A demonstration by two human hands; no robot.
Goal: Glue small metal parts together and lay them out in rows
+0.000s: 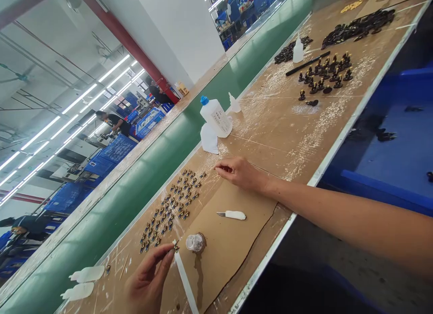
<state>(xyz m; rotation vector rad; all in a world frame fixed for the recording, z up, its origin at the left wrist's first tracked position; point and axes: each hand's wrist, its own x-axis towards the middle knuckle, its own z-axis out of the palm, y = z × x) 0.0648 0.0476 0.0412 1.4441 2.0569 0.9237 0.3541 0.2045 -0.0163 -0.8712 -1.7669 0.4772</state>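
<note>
My left hand (152,273) is closed in a pinch, low in the view, on a small dark-and-gold figure piece (176,247). My right hand (240,173) hovers at or rests on the far edge of the cardboard sheet (257,203), thumb and fingertips pressed together; whether they hold anything is too small to see. Rows of similar small figure pieces (174,201) stand between the two hands. On the cardboard lie a white-handled knife (233,214) and a small clear jar (195,243) with a wet streak beside it. Below my left fingertips runs a white strip (185,282).
A white bottle with blue cap (216,117) and a small nozzle bottle (234,103) stand beyond my right hand. Farther off are assembled dark figures (324,72), a black rod (307,63) and dark piles (358,27). Blue bins (389,124) sit right; squeeze bottles (88,274) lie left.
</note>
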